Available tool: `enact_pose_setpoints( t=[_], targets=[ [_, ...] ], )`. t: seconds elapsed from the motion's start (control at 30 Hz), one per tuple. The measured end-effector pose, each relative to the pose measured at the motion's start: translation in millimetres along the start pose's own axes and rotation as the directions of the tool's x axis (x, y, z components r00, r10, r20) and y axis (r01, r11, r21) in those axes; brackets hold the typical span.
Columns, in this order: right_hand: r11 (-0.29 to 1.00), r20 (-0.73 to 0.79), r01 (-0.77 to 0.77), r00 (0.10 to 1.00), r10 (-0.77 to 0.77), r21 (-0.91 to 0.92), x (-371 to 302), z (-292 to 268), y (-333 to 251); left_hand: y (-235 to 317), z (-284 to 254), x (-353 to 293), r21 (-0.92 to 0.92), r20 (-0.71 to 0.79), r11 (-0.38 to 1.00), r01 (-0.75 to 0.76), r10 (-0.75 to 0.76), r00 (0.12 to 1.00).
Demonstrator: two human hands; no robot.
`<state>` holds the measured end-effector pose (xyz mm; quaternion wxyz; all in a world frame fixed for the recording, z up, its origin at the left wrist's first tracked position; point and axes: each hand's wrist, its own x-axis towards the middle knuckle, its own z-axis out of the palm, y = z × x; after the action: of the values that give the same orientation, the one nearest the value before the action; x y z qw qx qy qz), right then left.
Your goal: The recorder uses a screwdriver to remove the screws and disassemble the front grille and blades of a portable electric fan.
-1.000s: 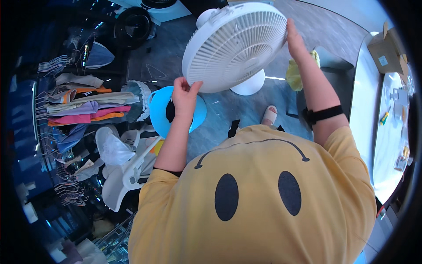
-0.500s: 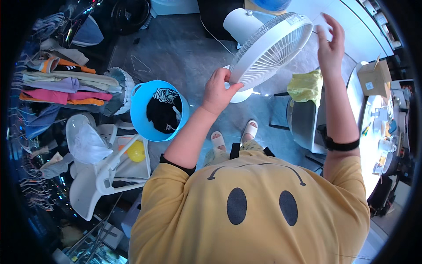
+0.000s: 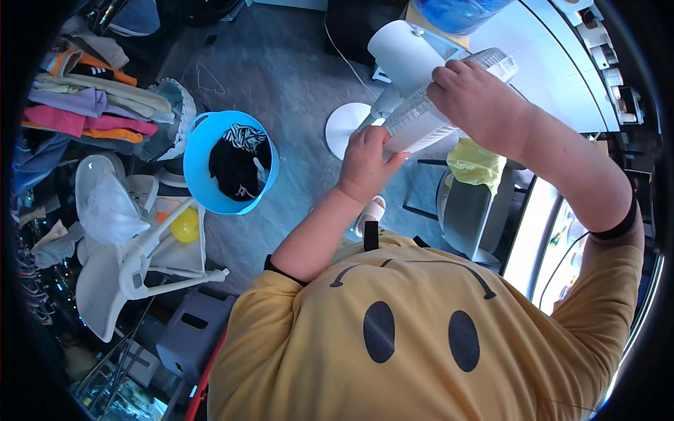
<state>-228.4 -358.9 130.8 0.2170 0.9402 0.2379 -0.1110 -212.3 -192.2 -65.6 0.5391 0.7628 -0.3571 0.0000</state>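
A white standing fan (image 3: 406, 57) rises in front of me, its grille (image 3: 425, 140) seen nearly edge-on. My left hand (image 3: 366, 163) grips the near lower rim of that grille, thumb on the front side. Over the grille's upper edge my right hand (image 3: 481, 105) lies with fingers curled round it, partly hiding the rim. Behind the grille the round white base (image 3: 345, 128) stands on the floor, joined to the head by a pole.
A blue laundry basket (image 3: 194, 165) with dark clothes stands at the left, near a white high chair (image 3: 105, 288). Hanging clothes (image 3: 84, 112) fill the far left. On the right a yellow cloth (image 3: 474, 165) drapes over a grey chair (image 3: 465, 214).
My right hand has come down from beside the fan onto the grille's edge. The fan's front now shows almost edge-on. My left hand keeps its hold, and the view has shifted.
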Motion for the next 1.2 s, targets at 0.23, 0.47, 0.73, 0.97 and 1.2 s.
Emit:
enact_pose_setpoints(
  t=[0.23,0.47,0.73,0.97,1.2],
  targets=[
    [0.987,-0.149,0.089,0.983,-0.109,-0.135,-6.4,8.5,6.9,3.3,9.7,-3.4,0.057,-0.098,0.994,-0.095,0.1,0.99],
    [0.996,-0.253,0.081,0.965,-0.067,0.048,0.2,7.3,9.5,-0.5,-0.7,-4.0,0.029,-0.089,1.0,-0.011,0.013,0.996],
    [0.886,-0.672,-0.016,0.645,0.363,0.463,-38.8,66.2,55.1,-10.3,-15.7,-9.5,0.027,-0.069,0.999,0.041,-0.039,0.997],
    [-0.495,0.566,0.373,-0.107,0.818,0.785,-45.7,271.5,17.3,-24.2,-11.4,-2.0,-0.123,0.097,0.974,0.189,-0.178,0.979],
    [-0.793,0.79,0.598,0.428,0.439,0.116,18.8,367.5,-45.8,-44.6,-12.4,7.6,-0.19,0.126,0.886,0.424,-0.406,0.905]
  ],
)
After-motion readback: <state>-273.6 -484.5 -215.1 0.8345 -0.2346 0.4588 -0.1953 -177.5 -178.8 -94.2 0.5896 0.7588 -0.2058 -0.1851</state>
